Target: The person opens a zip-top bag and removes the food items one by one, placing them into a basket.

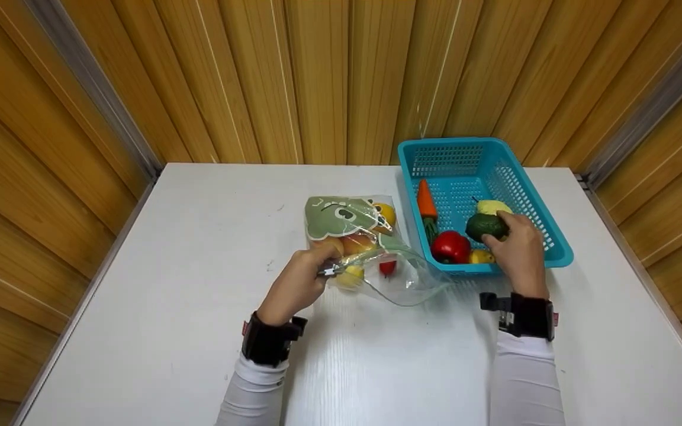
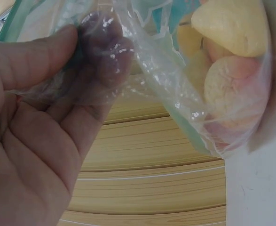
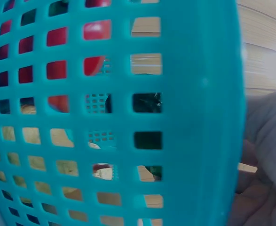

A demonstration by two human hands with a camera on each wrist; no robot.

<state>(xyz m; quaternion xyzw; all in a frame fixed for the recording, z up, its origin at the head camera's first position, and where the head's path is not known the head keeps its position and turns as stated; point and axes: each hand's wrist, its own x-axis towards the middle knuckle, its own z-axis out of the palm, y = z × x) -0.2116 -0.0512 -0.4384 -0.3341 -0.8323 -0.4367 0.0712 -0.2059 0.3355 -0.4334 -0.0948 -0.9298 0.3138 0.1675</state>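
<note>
A clear zip bag point(image 1: 400, 278) with a green cartoon animal print lies on the table, fruit inside it: a yellow-orange one point(image 1: 385, 216), peach-coloured ones point(image 1: 357, 243) and a small red one point(image 1: 387, 268). My left hand point(image 1: 301, 278) pinches the bag's mouth at its left edge; in the left wrist view the thumb is in front of the plastic and the fingers behind it. Over the front right of a blue basket point(image 1: 483, 269), my right hand point(image 1: 518, 251) grips a dark green avocado point(image 1: 486, 227) between thumb and fingers. The basket's wall hides most of that hand in the right wrist view.
Inside the basket are a carrot point(image 1: 426, 201), a red pepper-like piece point(image 1: 451, 247), a small yellow fruit point(image 1: 482, 256) and a pale yellow-green pear point(image 1: 493, 206). The white table point(image 1: 199, 248) meets wood-look panels point(image 1: 317, 83) at the back and sides.
</note>
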